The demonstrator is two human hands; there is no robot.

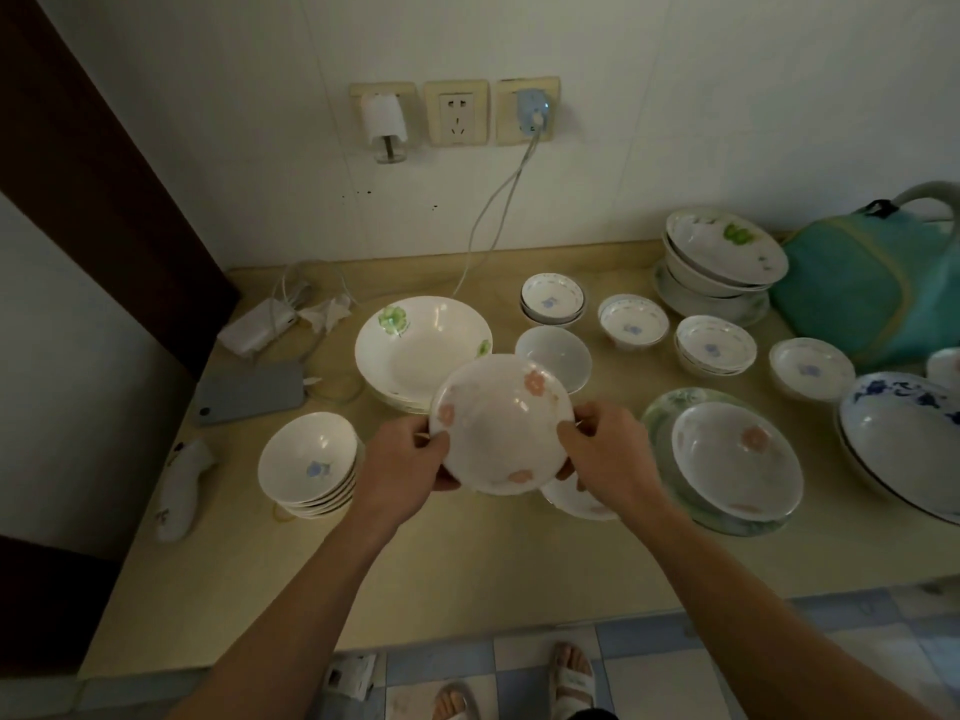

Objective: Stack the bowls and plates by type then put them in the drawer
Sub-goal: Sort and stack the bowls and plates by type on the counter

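Pink-flowered bowl (501,426), held above the desk (467,558) near its front centre, tilted so the inside faces the camera. The left hand (402,454) takes the left rim with the thumb over the edge and the fingers beneath; the right hand (605,452) does the same on the right rim. Both grips are thus clenched on the one bowl.

Handling, as a judgement: glazed ceramic, stiff, fairly light for its size, smooth enough to slip, and apt to chip if set down hard on another rim. The opposed two-point hold at the rim suits it; a hold with the fingers under the foot would be safer for a taller stack.

Just below the held bowl a further pink-patterned dish (576,504) lies on the desk, partly hidden by the right hand; whether it is one piece or several cannot be told. To the right, a matching pink-flowered bowl (737,459) sits in a green plate (660,413), the likely partner by type.

Further out: a stack of blue-flowered bowls (309,467) at the left, a large green-leaf bowl (423,348) behind, small blue-rimmed bowls (553,298) toward the wall, a blue-and-white basin (904,433) at the right edge, and a teal bag (872,283). No drawer is in view.
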